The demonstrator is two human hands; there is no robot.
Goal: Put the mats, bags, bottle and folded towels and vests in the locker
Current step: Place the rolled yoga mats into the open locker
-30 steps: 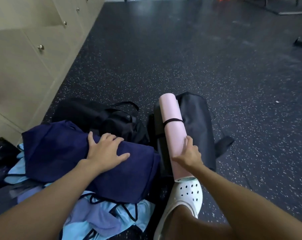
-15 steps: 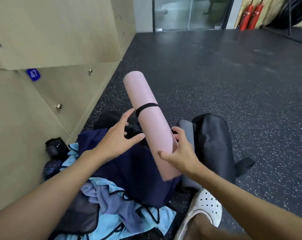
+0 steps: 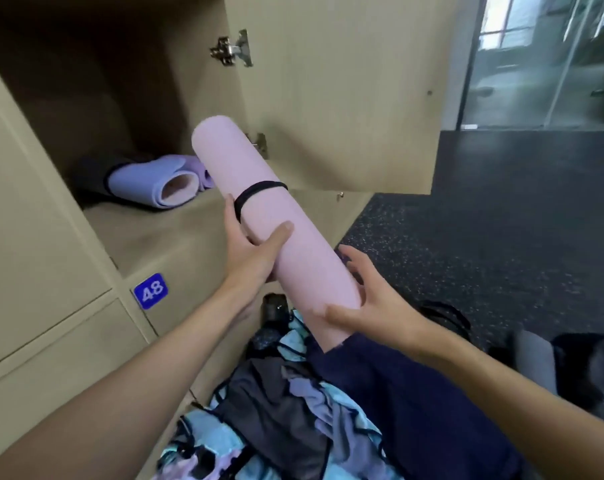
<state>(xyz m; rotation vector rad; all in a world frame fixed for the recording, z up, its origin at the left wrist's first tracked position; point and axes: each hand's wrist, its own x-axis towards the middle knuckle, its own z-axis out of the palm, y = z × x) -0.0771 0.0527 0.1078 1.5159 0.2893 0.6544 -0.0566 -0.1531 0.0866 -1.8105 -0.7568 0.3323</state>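
Note:
A rolled pink mat point(image 3: 259, 216) with a black band round it is up in the air, its far end pointing at the open locker point(image 3: 148, 230). My left hand point(image 3: 250, 251) grips the mat's middle from the left, thumb over the top. My right hand point(image 3: 366, 299) holds its near end from the right and below. A rolled lilac mat point(image 3: 155, 181) lies inside the locker on its shelf. Below my arms, on the floor, lie a navy towel point(image 3: 414, 396) and a heap of light-blue and dark vests point(image 3: 279, 403).
The locker door point(image 3: 345, 91) stands open to the right of the opening. A blue tag reading 48 point(image 3: 150, 291) is on the locker below. Dark bags point(image 3: 570, 358) sit at the right on the speckled black floor point(image 3: 501, 237). Glass panels are at the far right.
The pink mat was lifted off the floor and swung left toward the open locker. My left hand left the navy towel and took hold of the mat. The view turned to the locker.

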